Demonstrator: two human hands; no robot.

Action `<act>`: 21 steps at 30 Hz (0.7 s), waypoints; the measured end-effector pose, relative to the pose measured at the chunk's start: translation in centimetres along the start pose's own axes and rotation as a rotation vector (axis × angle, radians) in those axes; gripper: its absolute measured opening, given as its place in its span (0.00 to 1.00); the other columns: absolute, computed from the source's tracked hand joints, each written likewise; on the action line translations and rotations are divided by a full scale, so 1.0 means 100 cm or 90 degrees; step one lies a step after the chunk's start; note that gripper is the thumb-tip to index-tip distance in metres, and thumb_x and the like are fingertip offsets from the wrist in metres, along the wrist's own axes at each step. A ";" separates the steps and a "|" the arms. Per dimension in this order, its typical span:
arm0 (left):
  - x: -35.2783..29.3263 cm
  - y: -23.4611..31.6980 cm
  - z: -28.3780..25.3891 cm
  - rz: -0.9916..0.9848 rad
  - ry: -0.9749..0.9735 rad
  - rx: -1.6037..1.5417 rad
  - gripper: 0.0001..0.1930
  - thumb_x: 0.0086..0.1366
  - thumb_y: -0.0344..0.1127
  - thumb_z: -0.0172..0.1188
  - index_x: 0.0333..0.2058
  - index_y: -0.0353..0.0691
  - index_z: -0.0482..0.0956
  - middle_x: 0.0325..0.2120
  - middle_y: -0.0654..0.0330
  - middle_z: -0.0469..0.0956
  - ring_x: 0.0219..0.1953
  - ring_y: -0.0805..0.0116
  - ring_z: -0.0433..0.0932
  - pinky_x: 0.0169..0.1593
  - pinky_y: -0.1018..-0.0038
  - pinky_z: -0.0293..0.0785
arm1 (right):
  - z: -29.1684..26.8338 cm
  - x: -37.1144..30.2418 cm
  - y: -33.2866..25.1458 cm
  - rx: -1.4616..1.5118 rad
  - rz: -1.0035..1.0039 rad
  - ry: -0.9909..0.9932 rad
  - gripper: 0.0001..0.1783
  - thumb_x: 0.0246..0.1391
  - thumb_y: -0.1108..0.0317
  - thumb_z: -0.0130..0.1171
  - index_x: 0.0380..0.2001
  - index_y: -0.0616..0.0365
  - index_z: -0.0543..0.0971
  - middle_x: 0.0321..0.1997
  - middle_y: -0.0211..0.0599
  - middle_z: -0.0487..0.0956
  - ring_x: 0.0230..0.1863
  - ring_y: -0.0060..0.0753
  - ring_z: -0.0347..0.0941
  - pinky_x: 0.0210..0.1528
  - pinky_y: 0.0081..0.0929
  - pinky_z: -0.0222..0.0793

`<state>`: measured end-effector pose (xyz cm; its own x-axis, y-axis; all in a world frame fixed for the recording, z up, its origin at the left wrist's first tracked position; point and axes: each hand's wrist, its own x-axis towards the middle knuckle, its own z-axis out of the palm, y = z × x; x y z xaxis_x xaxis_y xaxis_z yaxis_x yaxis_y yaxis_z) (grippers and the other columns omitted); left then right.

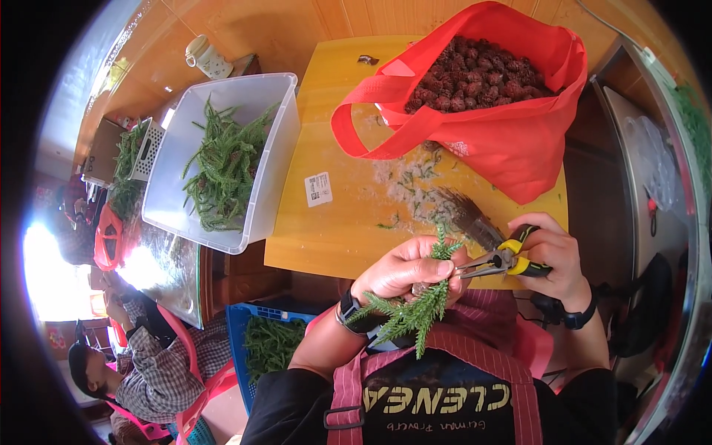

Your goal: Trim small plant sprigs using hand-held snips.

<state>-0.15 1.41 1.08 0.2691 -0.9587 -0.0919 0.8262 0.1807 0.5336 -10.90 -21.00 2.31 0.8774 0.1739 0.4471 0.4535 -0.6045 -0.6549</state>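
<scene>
My left hand [400, 268] pinches a green artificial pine sprig [424, 313] by its middle, its needled branches hanging down over my apron. In my right hand [560, 261] is a pair of long-nosed pliers [506, 259] with yellow and black handles. Their tips meet the sprig close to my left fingertips; whether they grip a wire or stem there is too small to tell. Just beyond the pliers, a dark-bristled brush [471, 219] lies at the table's near edge.
A red bag [512, 148] full of pine cones [475, 78] stands on the yellow table [326, 237], beside scattered debris [411, 189] and a white label [318, 190]. Left are a clear bin [261, 196] of sprigs and a blue crate [239, 341]. Another person [159, 371] sits far left.
</scene>
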 end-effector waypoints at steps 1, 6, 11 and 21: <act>0.000 0.000 0.000 0.000 0.000 0.000 0.14 0.58 0.38 0.57 0.22 0.33 0.67 0.15 0.61 0.64 0.14 0.76 0.58 0.15 0.78 0.51 | 0.000 0.001 0.000 -0.003 -0.008 0.002 0.14 0.32 0.73 0.66 0.19 0.58 0.69 0.22 0.38 0.72 0.42 0.52 0.73 0.38 0.37 0.71; -0.001 0.000 -0.005 -0.005 -0.040 0.007 0.14 0.58 0.38 0.57 0.22 0.33 0.68 0.14 0.62 0.63 0.13 0.76 0.58 0.15 0.79 0.51 | 0.002 0.002 0.000 -0.001 -0.018 0.007 0.14 0.32 0.74 0.67 0.18 0.58 0.69 0.22 0.38 0.72 0.41 0.51 0.73 0.37 0.36 0.71; 0.000 0.001 0.000 -0.001 -0.040 -0.012 0.14 0.58 0.38 0.57 0.22 0.33 0.68 0.13 0.62 0.63 0.13 0.76 0.58 0.15 0.79 0.51 | 0.003 0.002 0.001 0.007 -0.017 0.008 0.15 0.32 0.74 0.68 0.18 0.58 0.69 0.22 0.37 0.72 0.40 0.51 0.74 0.37 0.36 0.71; -0.001 0.003 -0.001 0.022 -0.037 0.009 0.13 0.58 0.37 0.56 0.23 0.33 0.68 0.15 0.60 0.64 0.13 0.76 0.58 0.16 0.78 0.52 | 0.007 0.000 -0.001 0.039 0.000 0.011 0.15 0.33 0.73 0.68 0.18 0.59 0.69 0.19 0.37 0.72 0.37 0.49 0.74 0.36 0.35 0.70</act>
<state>0.08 1.53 1.17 0.2677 -0.9632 -0.0253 0.8099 0.2107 0.5475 -10.84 -20.40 2.02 0.8750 0.1606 0.4567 0.4625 -0.5563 -0.6904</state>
